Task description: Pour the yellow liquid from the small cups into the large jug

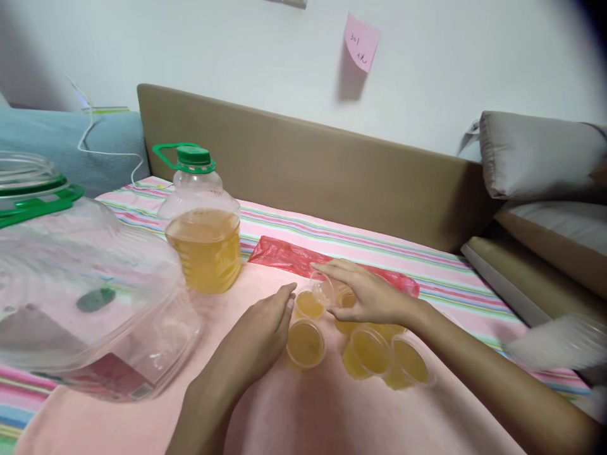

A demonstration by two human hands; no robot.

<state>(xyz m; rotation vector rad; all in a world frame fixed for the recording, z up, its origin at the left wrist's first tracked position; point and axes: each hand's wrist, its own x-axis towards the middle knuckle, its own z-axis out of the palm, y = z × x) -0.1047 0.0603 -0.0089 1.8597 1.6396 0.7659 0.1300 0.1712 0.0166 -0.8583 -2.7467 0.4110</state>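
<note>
Several clear plastic cups of yellow liquid stand on the pink cloth (265,411). My left hand (271,322) is beside the front left cup (306,344) and a cup behind it (310,305), fingers together and pointing forward. My right hand (363,294) reaches over the cups at the back, its fingers around a clear round rim or lid (323,289); what the fingertips press on is partly hidden. Two more filled cups, one in the middle (370,351) and one to the right (411,361), stand in front of my right wrist.
A large bottle of yellow liquid (203,249) with a green cap stands left of the cups. A big clear container (95,297) fills the near left. Red plastic (284,254) lies behind the cups. Stacked clear cups (559,341) lie at the right, near cushions (535,158).
</note>
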